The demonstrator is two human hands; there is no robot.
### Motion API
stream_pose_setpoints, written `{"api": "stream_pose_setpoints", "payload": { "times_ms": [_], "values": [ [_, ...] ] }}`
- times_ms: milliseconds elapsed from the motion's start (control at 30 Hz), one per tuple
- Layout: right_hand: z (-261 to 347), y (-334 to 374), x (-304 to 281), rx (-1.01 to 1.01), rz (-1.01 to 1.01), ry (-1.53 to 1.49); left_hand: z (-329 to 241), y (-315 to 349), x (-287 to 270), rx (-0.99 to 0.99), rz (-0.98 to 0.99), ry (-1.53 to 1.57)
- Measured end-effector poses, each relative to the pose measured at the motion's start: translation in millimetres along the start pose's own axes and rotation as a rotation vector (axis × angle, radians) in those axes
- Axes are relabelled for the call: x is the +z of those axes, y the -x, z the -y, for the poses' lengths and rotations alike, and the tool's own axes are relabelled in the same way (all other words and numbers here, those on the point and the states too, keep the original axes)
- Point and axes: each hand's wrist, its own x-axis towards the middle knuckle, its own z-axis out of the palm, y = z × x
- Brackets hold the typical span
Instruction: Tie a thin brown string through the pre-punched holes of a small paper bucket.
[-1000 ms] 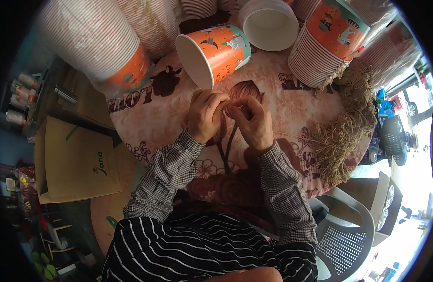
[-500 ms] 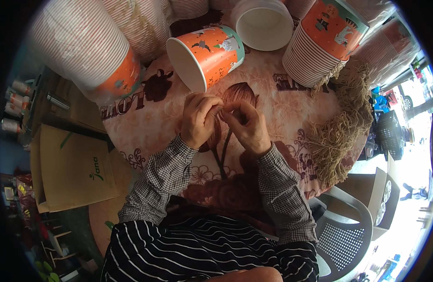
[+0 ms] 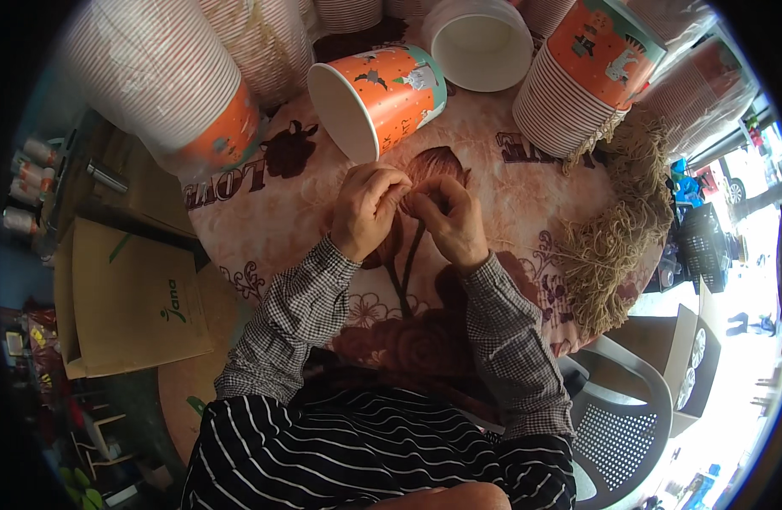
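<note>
My left hand (image 3: pixel 364 211) and my right hand (image 3: pixel 454 223) meet above the middle of the round table. Fingers on both are pinched together, tip to tip. Whatever lies between them is too small or too hidden to make out. Just beyond the left hand, an orange and green paper bucket (image 3: pixel 399 98) with cartoon figures lies on its side, its white open mouth turned to the left. The tablecloth (image 3: pixel 297 229) under my hands is pink with dark red flower prints.
Tall stacks of paper buckets stand at the left (image 3: pixel 166 85) and the right (image 3: pixel 569 93). A white bucket (image 3: pixel 480 51) shows its open end at the back. Tan string (image 3: pixel 599 263) heaps along the right edge. A cardboard box (image 3: pixel 140 297) sits at left, a grey chair (image 3: pixel 620 425) at lower right.
Both hands stay joined; the fingertips have drawn closer and shifted slightly to the right. The view has tilted a little, with the lying bucket slightly further right.
</note>
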Motion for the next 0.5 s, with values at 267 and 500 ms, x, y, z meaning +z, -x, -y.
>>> {"api": "stream_pose_setpoints", "payload": {
  "times_ms": [267,500],
  "values": [
    [2.8,-7.6,-25.5,0.107,-0.194,-0.284,7.8,-33.1,9.6,-0.369,-0.297,0.552],
    [-0.5,-12.2,-32.6,0.122,-0.138,-0.507,19.5,-62.2,6.9,-0.559,-0.325,0.720]
  ]
}}
